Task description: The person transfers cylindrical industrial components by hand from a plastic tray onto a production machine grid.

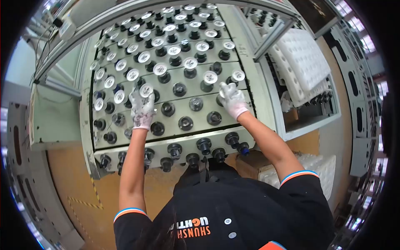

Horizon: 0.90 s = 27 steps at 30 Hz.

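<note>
A pale slatted conveyor carries rows of black round holders, several topped by white discs with dark markings. My left hand, in a white glove with dark smudges, is closed at a white disc over the left-centre of the conveyor. Near the right edge, my right hand, gloved in white with a pink cuff, has its fingers curled around something whitish at a holder, just below another disc. The fingers partly hide it. Between my hands stand black holders without discs.
Metal frame bars cross above the conveyor and along its right side. White moulded trays are stacked at the right, with more black holders beside them. A cardboard box and another white tray sit low at the right.
</note>
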{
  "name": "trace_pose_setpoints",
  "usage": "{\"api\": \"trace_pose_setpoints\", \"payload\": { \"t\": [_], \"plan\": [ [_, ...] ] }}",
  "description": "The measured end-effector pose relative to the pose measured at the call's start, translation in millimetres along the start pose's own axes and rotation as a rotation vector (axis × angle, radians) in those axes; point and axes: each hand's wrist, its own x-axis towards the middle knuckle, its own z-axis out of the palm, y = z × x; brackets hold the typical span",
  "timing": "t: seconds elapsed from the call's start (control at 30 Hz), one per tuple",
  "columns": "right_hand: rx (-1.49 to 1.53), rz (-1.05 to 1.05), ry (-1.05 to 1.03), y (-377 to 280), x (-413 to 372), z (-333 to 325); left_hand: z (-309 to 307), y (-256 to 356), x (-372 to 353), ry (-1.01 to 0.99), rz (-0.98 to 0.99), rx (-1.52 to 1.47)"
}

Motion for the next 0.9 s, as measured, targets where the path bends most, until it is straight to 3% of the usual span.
{"api": "trace_pose_setpoints", "payload": {
  "t": [0.03,0.1,0.23,0.3,0.37,0.4,0.43,0.5,0.53,0.57,0.6,0.63,0.7,0.73,0.83,0.9],
  "plan": [
    [0.030,0.056,0.032,0.3,-1.2,6.2,1.9,0.2,-3.2,-0.004,-0.025,-0.086],
    [0.070,-0.014,0.188,13.5,-5.5,26.3,12.6,19.8,-7.3,0.187,0.283,-0.062],
    [0.074,-0.070,0.213,18.9,-3.3,32.7,43.1,13.4,-3.9,0.110,0.355,0.340],
    [0.072,0.009,0.066,14.7,-7.1,21.6,67.5,-0.7,2.7,-0.016,0.332,0.567],
    [0.178,-0.051,0.142,11.2,-19.2,3.0,67.5,17.1,1.4,-0.073,0.384,0.631],
    [0.339,0.039,0.100,10.7,-28.7,-11.5,69.6,12.9,2.1,-0.061,0.350,0.640],
    [0.342,0.096,0.194,14.9,-33.6,-16.0,74.9,13.3,5.8,-0.049,0.330,0.638],
    [0.736,0.405,0.120,20.1,-40.9,-42.3,85.8,-14.5,11.5,0.067,0.469,0.511],
    [0.683,0.327,0.193,43.3,-43.8,-36.1,76.1,3.6,8.5,-0.033,0.395,0.581],
    [0.623,0.251,0.267,66.8,-47.1,-30.2,88.0,-12.7,15.0,0.155,0.687,0.583],
    [0.493,0.285,0.254,64.8,-43.4,-38.5,62.2,30.1,4.9,-0.195,0.277,0.539],
    [0.363,0.318,0.238,62.3,-40.9,-47.5,64.3,25.5,4.6,-0.117,0.350,0.569],
    [0.142,0.012,0.406,75.5,-28.9,-22.6,64.9,28.0,7.4,-0.140,0.281,0.565],
    [0.046,-0.028,0.403,57.2,-28.0,-35.9,66.0,26.8,7.3,-0.124,0.290,0.573],
    [-0.123,0.028,-0.004,40.0,-22.7,-19.0,65.8,28.8,4.6,-0.105,0.309,0.597],
    [-0.216,0.052,-0.034,34.0,-31.5,-3.6,68.1,24.7,5.5,-0.089,0.313,0.608]
  ]
}}
